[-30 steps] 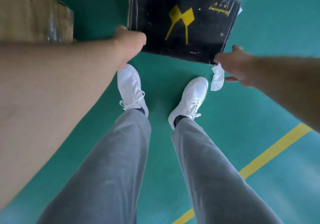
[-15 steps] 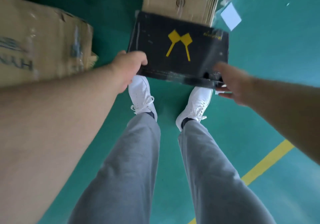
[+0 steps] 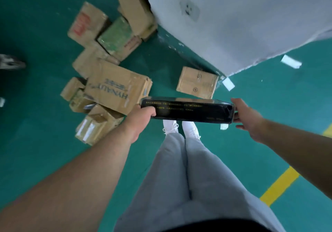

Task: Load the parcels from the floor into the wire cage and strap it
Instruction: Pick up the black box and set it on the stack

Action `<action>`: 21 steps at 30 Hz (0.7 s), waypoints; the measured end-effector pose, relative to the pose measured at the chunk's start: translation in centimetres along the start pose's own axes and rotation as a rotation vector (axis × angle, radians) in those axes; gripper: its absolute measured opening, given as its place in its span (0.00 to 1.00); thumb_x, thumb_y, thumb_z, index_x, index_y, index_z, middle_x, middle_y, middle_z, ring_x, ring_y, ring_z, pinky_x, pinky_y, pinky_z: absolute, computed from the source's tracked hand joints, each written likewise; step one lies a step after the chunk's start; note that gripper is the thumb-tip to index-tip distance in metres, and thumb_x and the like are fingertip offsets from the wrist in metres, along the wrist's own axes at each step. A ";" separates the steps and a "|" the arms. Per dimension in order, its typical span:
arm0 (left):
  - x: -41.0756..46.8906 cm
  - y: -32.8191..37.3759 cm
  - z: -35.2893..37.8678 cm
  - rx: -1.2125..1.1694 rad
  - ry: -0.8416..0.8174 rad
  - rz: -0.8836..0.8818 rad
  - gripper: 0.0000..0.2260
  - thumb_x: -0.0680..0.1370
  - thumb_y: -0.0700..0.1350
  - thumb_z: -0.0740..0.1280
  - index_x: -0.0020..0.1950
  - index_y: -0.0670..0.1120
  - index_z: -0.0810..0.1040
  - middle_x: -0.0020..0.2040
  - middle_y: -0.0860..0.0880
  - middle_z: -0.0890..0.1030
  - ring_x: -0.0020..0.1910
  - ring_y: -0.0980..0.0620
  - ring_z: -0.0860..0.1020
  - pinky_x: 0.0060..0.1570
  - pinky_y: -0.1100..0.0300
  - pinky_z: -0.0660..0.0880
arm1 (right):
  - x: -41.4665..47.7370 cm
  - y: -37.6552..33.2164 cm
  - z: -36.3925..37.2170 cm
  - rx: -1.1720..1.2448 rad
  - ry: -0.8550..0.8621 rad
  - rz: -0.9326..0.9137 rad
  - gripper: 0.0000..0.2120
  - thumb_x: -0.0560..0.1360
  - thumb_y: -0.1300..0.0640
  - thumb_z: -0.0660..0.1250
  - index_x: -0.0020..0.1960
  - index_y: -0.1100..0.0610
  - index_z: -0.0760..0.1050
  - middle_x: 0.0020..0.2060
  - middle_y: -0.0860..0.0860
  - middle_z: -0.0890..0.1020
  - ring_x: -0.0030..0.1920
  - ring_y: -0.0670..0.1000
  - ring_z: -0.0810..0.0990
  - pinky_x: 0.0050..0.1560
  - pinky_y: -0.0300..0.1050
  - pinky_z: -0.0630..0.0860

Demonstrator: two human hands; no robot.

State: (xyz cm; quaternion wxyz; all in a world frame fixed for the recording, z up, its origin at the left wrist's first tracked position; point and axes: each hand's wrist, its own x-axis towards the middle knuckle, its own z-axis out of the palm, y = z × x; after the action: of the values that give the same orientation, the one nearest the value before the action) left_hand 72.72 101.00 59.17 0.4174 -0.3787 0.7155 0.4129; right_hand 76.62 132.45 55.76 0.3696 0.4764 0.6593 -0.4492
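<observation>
A flat black box [image 3: 186, 110] with small yellow print hangs in the air above my white shoes, its long narrow side turned toward me. My left hand [image 3: 140, 118] grips its left end with the fingers curled round the edge. My right hand [image 3: 247, 118] holds the right end, fingers tucked under and behind the box. Several brown cardboard parcels [image 3: 116, 91] lie piled on the green floor to the left, and a small one [image 3: 197, 82] sits apart by the wall corner. The wire cage is not in view.
A white wall corner [image 3: 233, 25] juts in at the upper right. Paper scraps [image 3: 291, 62] lie on the green floor [image 3: 36, 142]. A yellow floor line [image 3: 278, 185] runs at the lower right. A grey object [image 3: 9, 62] shows at the left edge.
The black box has come up off the floor and tipped so its narrow side faces me. The view has risen, showing the parcel pile and the wall.
</observation>
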 end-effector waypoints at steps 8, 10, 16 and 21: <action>-13.4 -3.0 -7.0 -0.345 0.168 -0.027 0.33 0.59 0.45 0.63 0.65 0.44 0.73 0.59 0.44 0.79 0.54 0.47 0.79 0.59 0.47 0.77 | -12.8 -8.9 0.3 0.024 -0.081 -0.275 0.18 0.79 0.37 0.59 0.45 0.51 0.75 0.42 0.51 0.80 0.41 0.50 0.78 0.54 0.50 0.72; -17.1 -3.9 -8.9 -0.478 0.213 -0.013 0.26 0.60 0.42 0.61 0.58 0.42 0.72 0.52 0.44 0.76 0.48 0.47 0.76 0.52 0.53 0.77 | -16.3 -11.2 1.9 -0.025 -0.124 -0.352 0.20 0.79 0.36 0.59 0.47 0.52 0.76 0.43 0.53 0.80 0.42 0.52 0.78 0.53 0.50 0.72; -23.5 -7.8 -14.8 -0.772 0.336 0.126 0.28 0.64 0.39 0.62 0.65 0.42 0.69 0.57 0.44 0.75 0.52 0.45 0.78 0.47 0.53 0.78 | -25.9 -16.4 8.5 -0.149 -0.217 -0.609 0.17 0.81 0.39 0.55 0.45 0.49 0.75 0.42 0.49 0.79 0.45 0.50 0.77 0.51 0.48 0.72; -27.4 -15.4 -20.6 -0.975 0.512 0.239 0.13 0.67 0.39 0.61 0.51 0.45 0.69 0.51 0.45 0.74 0.47 0.47 0.73 0.58 0.45 0.78 | -33.6 -16.6 17.3 -0.187 -0.299 -0.760 0.18 0.78 0.37 0.56 0.46 0.48 0.78 0.46 0.47 0.83 0.51 0.49 0.80 0.54 0.49 0.73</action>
State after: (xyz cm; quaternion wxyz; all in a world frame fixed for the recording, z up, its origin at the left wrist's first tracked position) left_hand 90.54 82.00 86.23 -0.0424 -0.5322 0.5582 0.6351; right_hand 70.87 103.79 84.86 0.3107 0.0933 0.7652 -0.5560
